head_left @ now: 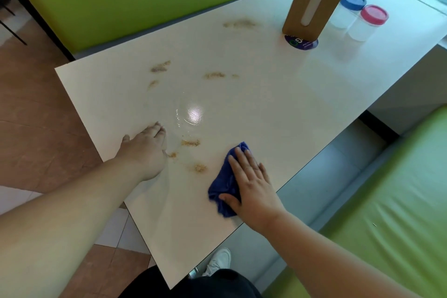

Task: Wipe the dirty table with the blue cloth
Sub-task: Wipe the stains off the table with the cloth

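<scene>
Head view showed my right hand (251,184), fingers straight and spread, pressing the blue cloth (223,182) onto the table (266,104) at lower centre, just beside brown smears (191,143), while my left hand (145,150) lay flat at centre left, probably bracing me.

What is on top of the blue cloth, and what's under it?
The right hand presses flat on the blue cloth. The cloth lies on the white table. Brown crumbs lie beside it; any beneath are hidden.
</scene>
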